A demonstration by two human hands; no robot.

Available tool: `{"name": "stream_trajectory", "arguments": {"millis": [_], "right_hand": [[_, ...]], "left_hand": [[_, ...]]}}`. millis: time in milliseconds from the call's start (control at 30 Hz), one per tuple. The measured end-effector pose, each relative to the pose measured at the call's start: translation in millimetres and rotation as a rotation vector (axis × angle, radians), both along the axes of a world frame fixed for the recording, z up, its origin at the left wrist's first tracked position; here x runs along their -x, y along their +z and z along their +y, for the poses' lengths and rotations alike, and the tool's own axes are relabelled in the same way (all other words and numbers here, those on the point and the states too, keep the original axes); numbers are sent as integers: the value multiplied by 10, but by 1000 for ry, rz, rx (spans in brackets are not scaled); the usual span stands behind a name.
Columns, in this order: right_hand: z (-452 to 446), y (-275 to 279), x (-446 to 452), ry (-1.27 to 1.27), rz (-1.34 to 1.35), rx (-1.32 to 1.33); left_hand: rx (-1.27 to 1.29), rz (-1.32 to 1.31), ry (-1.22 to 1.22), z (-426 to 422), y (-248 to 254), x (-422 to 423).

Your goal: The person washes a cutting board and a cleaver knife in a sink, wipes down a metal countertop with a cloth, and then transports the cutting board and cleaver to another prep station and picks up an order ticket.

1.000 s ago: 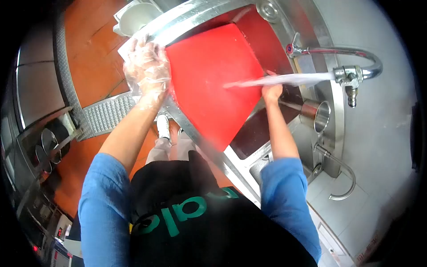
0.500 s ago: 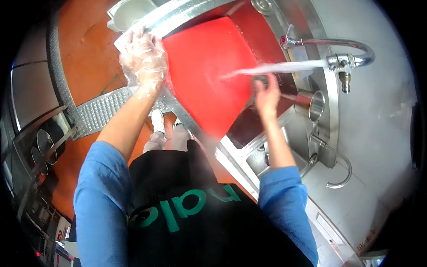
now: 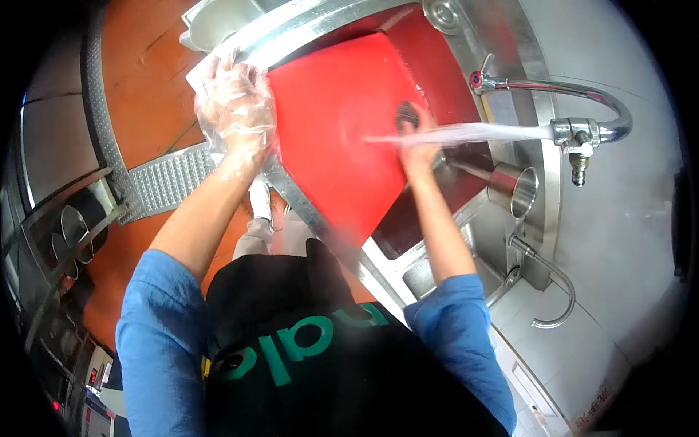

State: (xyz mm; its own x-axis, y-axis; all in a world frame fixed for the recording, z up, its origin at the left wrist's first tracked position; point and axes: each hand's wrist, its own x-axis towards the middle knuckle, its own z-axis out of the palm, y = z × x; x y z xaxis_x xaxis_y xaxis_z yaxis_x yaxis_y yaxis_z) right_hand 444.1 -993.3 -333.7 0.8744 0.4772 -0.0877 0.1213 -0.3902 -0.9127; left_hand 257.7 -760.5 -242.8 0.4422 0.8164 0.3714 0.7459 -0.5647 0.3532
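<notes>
A red cutting board [image 3: 331, 131] lies tilted across the sink, its near corner reaching over the front rim. My left hand [image 3: 237, 109], in a clear plastic glove, is closed around the board's left edge. My right hand [image 3: 420, 153], bare, has a dark scrubber [image 3: 407, 114] in its grip at the board's right side; the fingers are partly hidden by water. From the faucet [image 3: 575, 135], a stream of water [image 3: 473, 133] shoots left over my right hand and lands on the board.
The metal sink [image 3: 455, 95] surrounds the board. A steel pot with a handle [image 3: 513, 188] sits right of my right hand, near a second curved faucet [image 3: 557, 284]. A pale container [image 3: 218, 22] stands beyond the left rim. A metal floor grate [image 3: 171, 182] crosses the orange floor.
My right hand has moved left and slightly up with the scrubber, from the board's right edge onto its surface. My left hand stays on the edge. Water keeps running.
</notes>
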Motion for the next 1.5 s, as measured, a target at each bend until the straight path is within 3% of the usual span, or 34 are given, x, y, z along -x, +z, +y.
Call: {"name": "stream_trajectory", "arguments": {"millis": [33,67,167,300,333,367,433,533,600,700,733,833,867,967,1167,1200,1300,1367,1400,1500], "right_hand": [[225,257,168,189,-572,432],[484,518,284,279,-537,373],[1006,350,79,547,-835,240],[862,-167,-721,412,-889,590],[574,-275,-820,376,-848,743],[249,-481,-937,433,-989,965],[37,-281,-877,544,-421,1587],[83,-114,-913,379,-467,1426],[665,-247,-900,134,-472,1216],[1489,-316,-876,77,-505,736],[1611,-282,-854,142,-547,693],[1293,-180,-891,345,-616,625],[1067,-424,-1102,449,-718,734],[1269,-211,-975,310,-600,1007],[1382,-360,-1169,430,-503,599],[1207,-383,-1169,405,-610,744],[1004,-443,-984,244,-538,796],[989,-238,-657,228,-497,617],[921,-199,-496,299,-488,393],[938,373,259,375,-519,241]], "left_hand": [[1,-23,-1,-12,19,6],[70,81,36,-54,123,-8],[65,95,7,-19,111,4],[49,27,-25,8,54,31],[35,76,11,-15,94,11],[37,45,-22,24,61,25],[50,26,-17,16,84,40],[46,25,3,21,69,9],[64,40,20,2,116,19],[54,-3,22,11,84,25],[52,-41,19,13,59,31],[99,-40,7,-20,31,7],[80,-57,2,4,19,4],[83,-8,2,-2,81,34],[60,21,-1,-15,106,23],[49,17,8,17,89,-4],[51,-18,5,10,14,3],[62,-39,16,5,-15,43],[68,-65,34,12,-42,18],[7,-28,28,11,-41,-4]]}}
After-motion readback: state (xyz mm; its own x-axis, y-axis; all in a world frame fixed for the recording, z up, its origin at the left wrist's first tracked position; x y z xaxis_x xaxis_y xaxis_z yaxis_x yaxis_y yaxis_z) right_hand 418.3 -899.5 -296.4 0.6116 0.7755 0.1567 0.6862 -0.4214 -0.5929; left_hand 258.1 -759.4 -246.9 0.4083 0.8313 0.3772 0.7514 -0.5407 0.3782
